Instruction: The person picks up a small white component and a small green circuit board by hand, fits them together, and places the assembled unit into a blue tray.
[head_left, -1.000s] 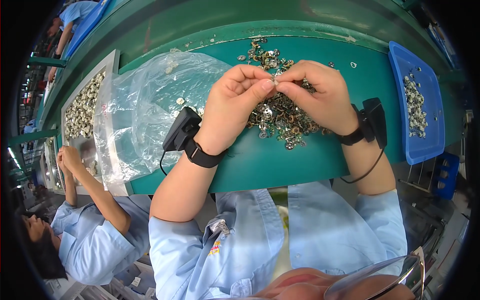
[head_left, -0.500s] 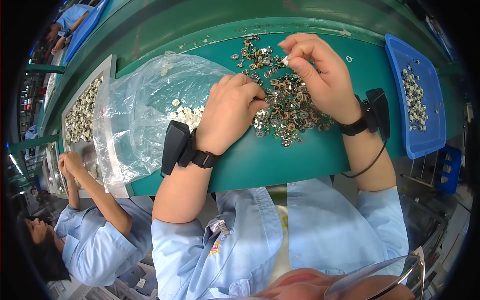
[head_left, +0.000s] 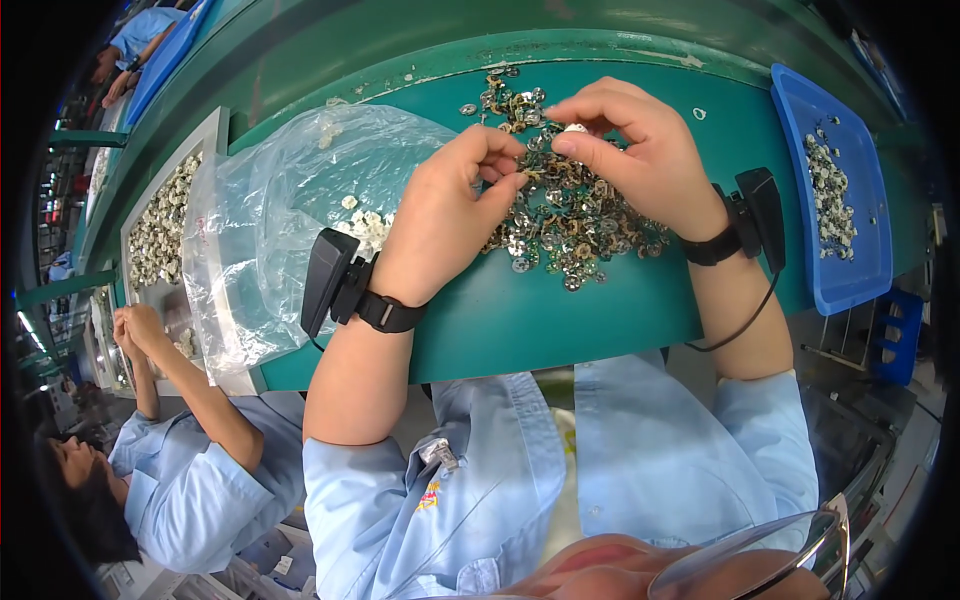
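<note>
Heap [head_left: 575, 238] between bag [head_left: 265, 240] and right tray [head_left: 868, 195]

The heap lies on the table [head_left: 490, 335], the left hand [head_left: 450, 205] at its left side, the right hand [head_left: 640, 155] over its back right. The bag spreads left of it, overlapping a left tray [head_left: 217, 132] holding pieces [head_left: 160, 230]. The right tray, at the table's right end, holds more. Between it and the heap, toward the back, lies a ring [head_left: 699, 114].
</note>
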